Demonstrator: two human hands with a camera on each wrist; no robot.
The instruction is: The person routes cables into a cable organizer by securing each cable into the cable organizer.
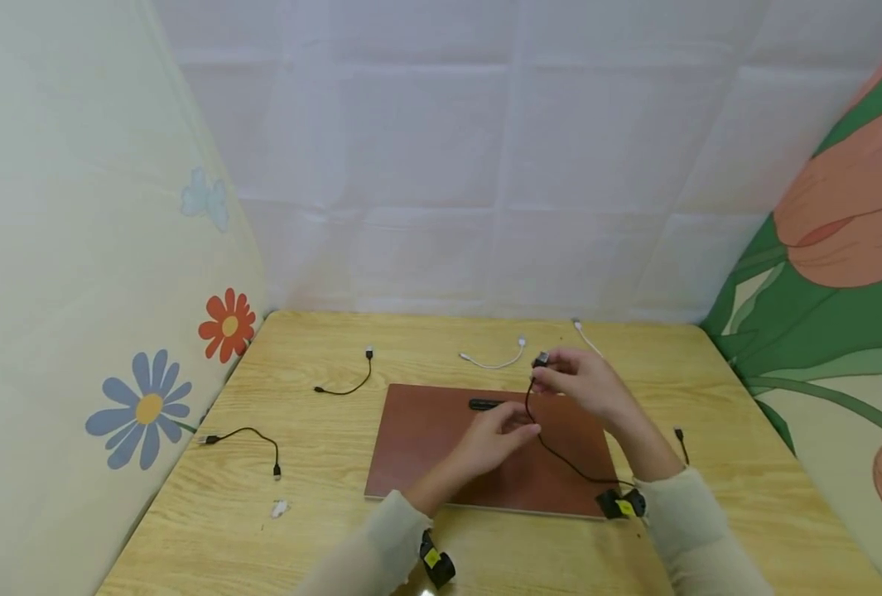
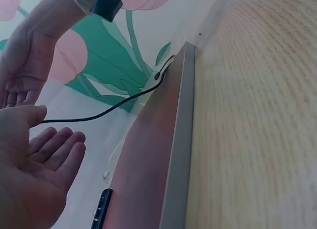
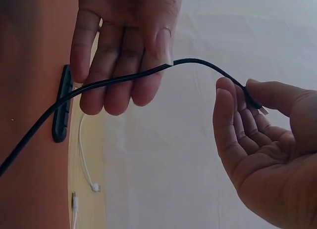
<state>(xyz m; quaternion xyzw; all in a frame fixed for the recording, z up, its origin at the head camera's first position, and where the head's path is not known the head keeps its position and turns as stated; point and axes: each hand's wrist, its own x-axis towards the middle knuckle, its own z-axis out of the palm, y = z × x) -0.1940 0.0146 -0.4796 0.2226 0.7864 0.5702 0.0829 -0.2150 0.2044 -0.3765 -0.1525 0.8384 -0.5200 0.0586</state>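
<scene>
Over the board (image 1: 441, 463), both hands work one black cable (image 1: 560, 459).
Right hand (image 1: 585, 385) pinches its plug; left hand (image 1: 496, 439) lies spread beneath, clip (image 1: 485, 404) just beside, other cables scattered around.

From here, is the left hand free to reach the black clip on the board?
Probably yes: the left hand is open, merely touching the black cable, and the clip lies uncovered on the board just beyond its fingertips.

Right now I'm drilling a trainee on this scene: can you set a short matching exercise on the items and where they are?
Things:
1. black cable
2. white cable
3. black clip strip
4. brown board

Places:
A. on the board's far edge
B. flat on the wooden table
C. pinched in the right hand
D. on the table beyond the board

Pairs: 1-C, 2-D, 3-A, 4-B
</scene>
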